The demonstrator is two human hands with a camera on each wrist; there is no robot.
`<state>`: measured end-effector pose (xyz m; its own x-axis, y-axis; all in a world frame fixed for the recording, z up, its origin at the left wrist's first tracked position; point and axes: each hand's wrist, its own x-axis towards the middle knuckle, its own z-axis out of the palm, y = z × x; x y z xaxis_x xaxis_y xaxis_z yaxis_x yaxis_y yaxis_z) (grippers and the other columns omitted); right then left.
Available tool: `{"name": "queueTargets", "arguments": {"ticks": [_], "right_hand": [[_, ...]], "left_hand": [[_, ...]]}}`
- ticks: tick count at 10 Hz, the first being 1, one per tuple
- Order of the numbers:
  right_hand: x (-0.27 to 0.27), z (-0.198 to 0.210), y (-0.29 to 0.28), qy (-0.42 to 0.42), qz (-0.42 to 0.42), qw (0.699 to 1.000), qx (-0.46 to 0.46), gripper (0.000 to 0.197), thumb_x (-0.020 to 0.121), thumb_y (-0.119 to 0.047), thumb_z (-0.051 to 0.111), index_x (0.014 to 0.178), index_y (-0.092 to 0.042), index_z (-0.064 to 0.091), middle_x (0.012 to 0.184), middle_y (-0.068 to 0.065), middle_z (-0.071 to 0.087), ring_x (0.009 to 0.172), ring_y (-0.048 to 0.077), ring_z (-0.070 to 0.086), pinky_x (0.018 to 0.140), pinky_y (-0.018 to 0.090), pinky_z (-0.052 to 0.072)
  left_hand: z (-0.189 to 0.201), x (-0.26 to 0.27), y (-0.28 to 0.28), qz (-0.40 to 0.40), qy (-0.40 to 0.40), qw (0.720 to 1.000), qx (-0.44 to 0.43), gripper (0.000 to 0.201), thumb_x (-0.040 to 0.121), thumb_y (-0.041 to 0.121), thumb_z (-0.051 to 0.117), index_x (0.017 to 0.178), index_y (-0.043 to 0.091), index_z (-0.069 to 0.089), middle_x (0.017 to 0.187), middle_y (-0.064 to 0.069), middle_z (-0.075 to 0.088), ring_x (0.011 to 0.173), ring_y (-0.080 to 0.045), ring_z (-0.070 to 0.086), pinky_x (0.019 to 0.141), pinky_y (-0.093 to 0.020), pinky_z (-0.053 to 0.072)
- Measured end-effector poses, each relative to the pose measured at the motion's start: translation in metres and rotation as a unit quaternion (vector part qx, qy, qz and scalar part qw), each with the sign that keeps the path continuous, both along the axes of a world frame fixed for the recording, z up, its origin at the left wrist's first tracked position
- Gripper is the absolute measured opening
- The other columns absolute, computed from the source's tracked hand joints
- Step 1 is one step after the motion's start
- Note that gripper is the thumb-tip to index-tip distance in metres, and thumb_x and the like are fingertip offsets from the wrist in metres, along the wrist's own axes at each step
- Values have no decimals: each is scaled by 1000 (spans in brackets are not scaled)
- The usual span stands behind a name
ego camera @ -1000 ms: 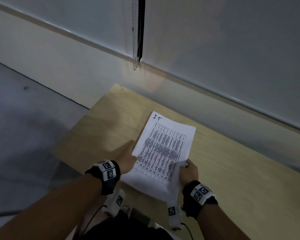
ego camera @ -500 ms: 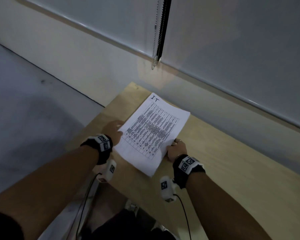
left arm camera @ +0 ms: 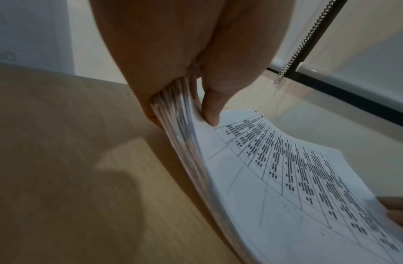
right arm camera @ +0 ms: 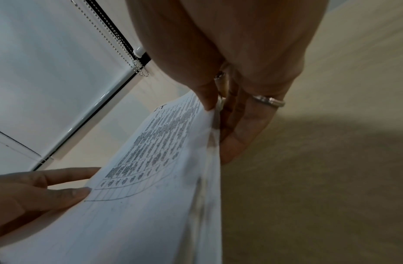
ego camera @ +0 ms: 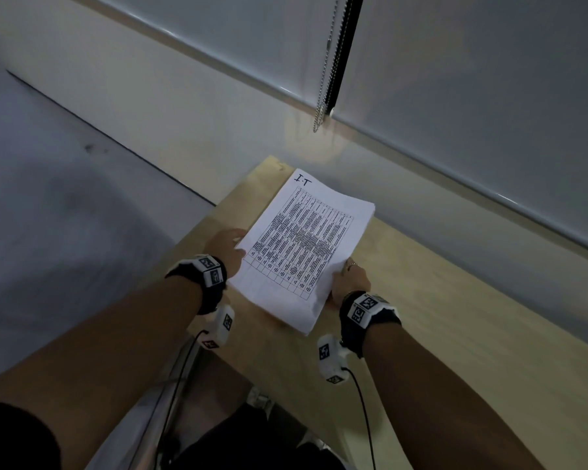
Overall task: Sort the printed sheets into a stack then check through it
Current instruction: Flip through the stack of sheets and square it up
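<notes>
Pale wooden table (ego camera: 438, 334) sitting against a white wall, a bead chain (ego camera: 326, 62) hanging above, and both hands are gripping the stack of printed sheets (ego camera: 302, 252) over it. The left hand (ego camera: 226, 247) is pinching the stack's left edge, thumb on top; the right hand (ego camera: 352, 283), wearing a ring (right arm camera: 269, 101), is clamping the right edge, thumb over the top sheet.

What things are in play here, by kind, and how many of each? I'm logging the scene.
Paper stack, gripped at both side edges: 1
Hands: 2, left hand and right hand
Wooden table: 1
Bead chain: 1
Total: 5
</notes>
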<state>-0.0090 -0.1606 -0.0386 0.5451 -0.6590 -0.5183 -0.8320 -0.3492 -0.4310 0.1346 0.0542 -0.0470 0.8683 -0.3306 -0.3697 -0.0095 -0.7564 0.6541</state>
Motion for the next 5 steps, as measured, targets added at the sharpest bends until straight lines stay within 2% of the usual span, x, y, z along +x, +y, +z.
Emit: {"name": "queueTargets", "arguments": {"ticks": [3,4,5], "right_hand": [[2,3,10,44,-14,998,44,45,102,-11,35,146,1,33,143,20,48,128,34,51,99,35,42],[1,6,15,50,-3,998,45,46,101,-14,40,144,2,35,139,22,50,124,36,54,91,35,46],[-4,17,7,80,44,996,-12,44,100,-19,43,139,0,40,136,18,53,119,34,57,85,33,47]], "left_hand": [[-1,-2,1,8,-7,1000,7,46,91,0,61,134,13,58,136,-9,61,121,-26,60,101,-34,47],[4,-2,1,-6,-1,1000,25,46,93,2,59,137,13,54,137,-11,59,122,-28,58,101,-33,45],[20,-1,-9,-27,-83,990,112,50,93,17,59,141,20,46,135,-12,55,122,-33,53,103,-42,44]]}}
